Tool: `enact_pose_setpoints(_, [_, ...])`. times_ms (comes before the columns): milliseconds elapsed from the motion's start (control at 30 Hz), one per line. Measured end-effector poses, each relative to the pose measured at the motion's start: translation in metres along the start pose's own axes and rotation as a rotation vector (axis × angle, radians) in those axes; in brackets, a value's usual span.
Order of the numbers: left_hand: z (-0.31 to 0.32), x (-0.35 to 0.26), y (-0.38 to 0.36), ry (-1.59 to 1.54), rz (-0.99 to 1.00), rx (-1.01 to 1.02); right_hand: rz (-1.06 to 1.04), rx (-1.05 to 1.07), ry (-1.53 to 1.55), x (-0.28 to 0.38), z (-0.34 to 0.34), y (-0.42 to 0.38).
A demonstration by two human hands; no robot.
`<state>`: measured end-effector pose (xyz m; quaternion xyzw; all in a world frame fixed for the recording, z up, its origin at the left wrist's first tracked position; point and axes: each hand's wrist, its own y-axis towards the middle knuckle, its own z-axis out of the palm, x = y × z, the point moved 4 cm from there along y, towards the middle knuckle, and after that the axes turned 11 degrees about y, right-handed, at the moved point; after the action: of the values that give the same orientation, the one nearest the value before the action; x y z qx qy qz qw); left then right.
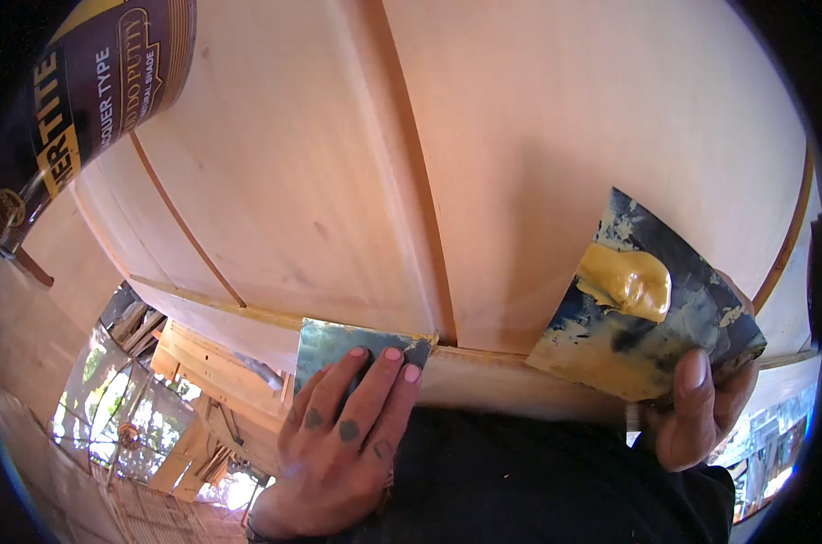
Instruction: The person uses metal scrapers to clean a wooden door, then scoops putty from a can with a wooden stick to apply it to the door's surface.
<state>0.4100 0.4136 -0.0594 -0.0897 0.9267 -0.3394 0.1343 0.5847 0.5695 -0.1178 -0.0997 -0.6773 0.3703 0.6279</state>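
My left hand (348, 435) grips a flat, rectangular putty scraper (319, 348), fingers pressed on its upper face; the thumb is hidden. The scraper's edge meets a narrow ledge on a pale wooden panel (511, 100). Near its upper right corner is a trace of yellowish putty. In my right hand (701, 412) is a dark, thin plate (719, 304), tilted, with the thumb on top and the other fingers partly hidden around its edge. A glossy lump of yellow-tan putty (630, 283) sits on that plate, among dried smears.
A brown and yellow can of lacquer type putty (125, 77) stands at the upper left. Raised wooden strips (402, 136) cross the panel. Stacked boards (207, 363) lie lower left. My dark shirt (538, 480) is close below the ledge.
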Motion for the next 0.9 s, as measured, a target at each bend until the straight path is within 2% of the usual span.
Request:
enact_pose_setpoints(67, [-0.008, 0.002, 0.008, -0.042, -0.042, 0.024, 0.012, 0.002, -0.001, 0.002, 0.001, 0.002])
enact_pose_setpoints(267, [-0.041, 0.019, 0.027, -0.115, 0.014, 0.139, 0.07, 0.032, 0.048, 0.004, 0.003, 0.004])
enact_pose_setpoints(500, [-0.038, 0.014, 0.029, -0.122, -0.081, -0.034, 0.092, 0.075, 0.052, 0.006, 0.006, 0.006])
enact_pose_setpoints(600, [-0.027, 0.013, 0.022, -0.114, 0.027, 0.036, 0.104, 0.061, 0.028, 0.006, 0.005, 0.004])
enact_pose_setpoints(767, [-0.02, 0.006, 0.022, -0.028, 0.05, 0.035, 0.161, 0.085, 0.01, 0.004, -0.002, 0.002])
enact_pose_setpoints(900, [-0.017, 0.007, 0.024, -0.113, 0.104, 0.085, 0.137, 0.108, 0.05, 0.003, -0.002, 0.002])
